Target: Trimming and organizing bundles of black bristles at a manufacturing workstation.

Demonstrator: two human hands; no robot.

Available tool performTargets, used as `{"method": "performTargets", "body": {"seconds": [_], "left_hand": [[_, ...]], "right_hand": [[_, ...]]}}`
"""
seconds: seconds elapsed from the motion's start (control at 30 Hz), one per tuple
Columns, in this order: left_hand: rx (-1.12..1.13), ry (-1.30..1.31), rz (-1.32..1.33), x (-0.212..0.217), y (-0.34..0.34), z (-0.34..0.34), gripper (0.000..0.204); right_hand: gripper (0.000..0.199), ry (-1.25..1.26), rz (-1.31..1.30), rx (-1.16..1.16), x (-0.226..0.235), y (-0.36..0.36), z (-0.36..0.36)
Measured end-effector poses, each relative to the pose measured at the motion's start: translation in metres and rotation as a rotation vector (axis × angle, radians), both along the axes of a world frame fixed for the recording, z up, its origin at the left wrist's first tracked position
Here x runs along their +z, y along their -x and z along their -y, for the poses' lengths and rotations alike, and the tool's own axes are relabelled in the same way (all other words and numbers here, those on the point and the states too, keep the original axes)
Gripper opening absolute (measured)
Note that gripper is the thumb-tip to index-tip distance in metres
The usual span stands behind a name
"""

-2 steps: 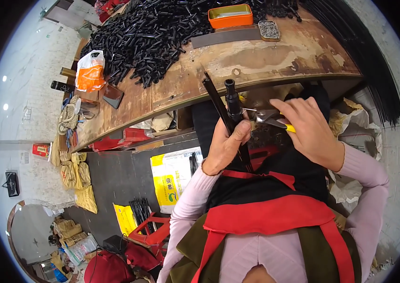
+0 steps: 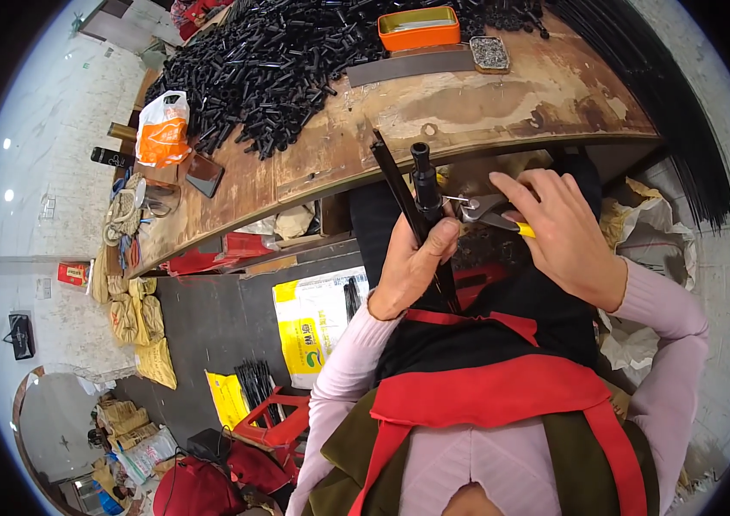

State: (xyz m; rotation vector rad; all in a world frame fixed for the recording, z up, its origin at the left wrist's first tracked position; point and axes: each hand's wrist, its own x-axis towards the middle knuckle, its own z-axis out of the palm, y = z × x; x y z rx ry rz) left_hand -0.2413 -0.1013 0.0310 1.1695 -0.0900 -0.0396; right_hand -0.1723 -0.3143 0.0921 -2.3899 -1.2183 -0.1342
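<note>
My left hand (image 2: 412, 268) is closed round a bundle of thin black rods (image 2: 394, 179) and a black ribbed plastic fitting (image 2: 424, 182), both pointing up toward the bench. From the fitting's side a thin metal pin (image 2: 457, 199) sticks out to the right. My right hand (image 2: 564, 234) grips pliers with yellow-and-black handles (image 2: 503, 223). The pliers' metal jaws are at the pin's outer end; whether they clamp it I cannot tell. My right index finger is stretched out above the pliers.
On the wooden bench (image 2: 331, 163) lies a big heap of black plastic fittings (image 2: 253, 86). An orange tin (image 2: 419, 29), a small tray of metal bits (image 2: 490, 54) and a flat metal strip (image 2: 412, 69) sit beyond my hands. Long black rods (image 2: 683, 120) hang over the right edge.
The pliers' jaws have shifted very slightly along the pin, and my right hand has turned a little with them. My left hand keeps its hold.
</note>
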Motion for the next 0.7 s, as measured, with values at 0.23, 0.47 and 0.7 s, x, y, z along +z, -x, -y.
{"method": "performTargets", "body": {"seconds": [0.23, 0.47, 0.7], "left_hand": [[0.028, -0.044, -0.022, 0.003, 0.001, 0.006, 0.024], [0.012, -0.046, -0.014, 0.001, 0.001, 0.007, 0.022], [-0.020, 0.061, -0.010, -0.002, 0.001, 0.002, 0.020]], "right_hand": [[0.053, -0.009, 0.009, -0.075, -0.001, 0.004, 0.006], [0.058, 0.055, 0.041, -0.122, -0.001, 0.009, 0.008], [0.058, 0.026, -0.089, -0.043, 0.009, 0.020, 0.007]]}}
